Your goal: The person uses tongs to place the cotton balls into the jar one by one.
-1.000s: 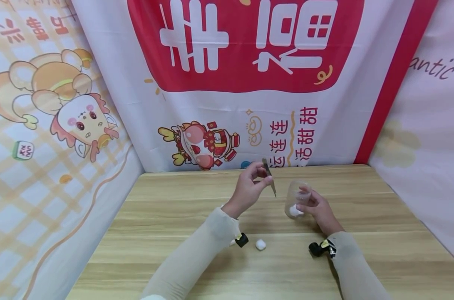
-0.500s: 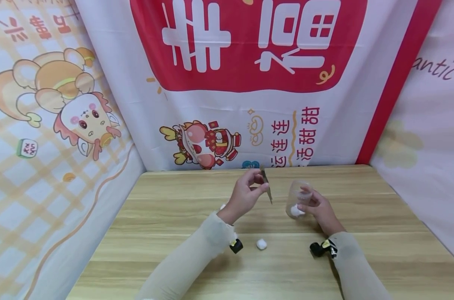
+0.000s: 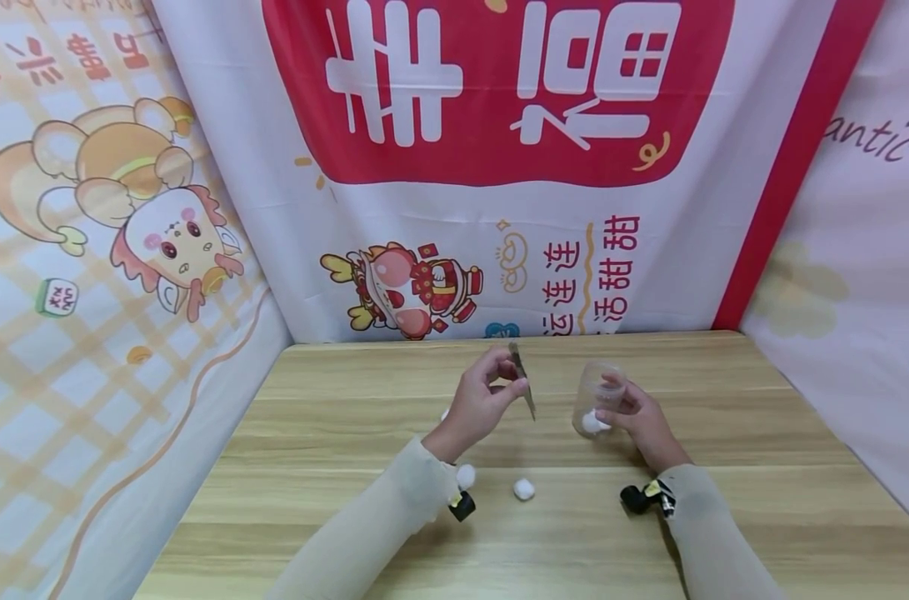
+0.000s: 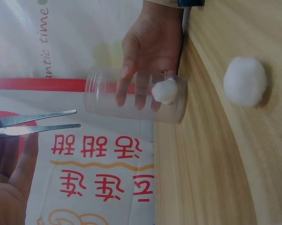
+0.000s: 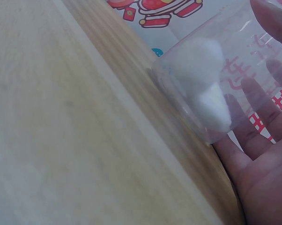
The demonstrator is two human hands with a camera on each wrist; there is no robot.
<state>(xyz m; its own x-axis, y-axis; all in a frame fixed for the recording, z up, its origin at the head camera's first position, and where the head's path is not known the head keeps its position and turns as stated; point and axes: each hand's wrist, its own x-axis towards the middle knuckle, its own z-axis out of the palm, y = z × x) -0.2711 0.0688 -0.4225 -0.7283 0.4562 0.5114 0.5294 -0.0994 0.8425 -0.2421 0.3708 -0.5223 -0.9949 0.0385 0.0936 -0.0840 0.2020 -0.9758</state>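
My left hand [image 3: 478,404] pinches metal tweezers [image 3: 524,383] above the table, left of the jar. In the left wrist view the tweezers [image 4: 38,123] have their tips apart and nothing between them. My right hand [image 3: 644,427] grips a clear plastic jar [image 3: 587,385], fingers curled round its side. The jar stands upright with its open mouth up. Two white cotton balls [image 5: 197,61] lie at its bottom in the right wrist view. On the table, one cotton ball [image 3: 524,489] lies between my forearms. Another cotton ball [image 3: 465,476] sits beside my left wrist.
A further white piece [image 3: 445,414] shows partly behind my left hand. The wooden table [image 3: 334,400] is bounded by a printed cloth [image 3: 454,200] at the back and cloths on both sides. Black wrist cameras sit on both sleeves.
My left hand has moved left and nearer to me with the tweezers, away from the jar. A cotton ball by the left wrist has come into view. My right hand and the jar stay put.
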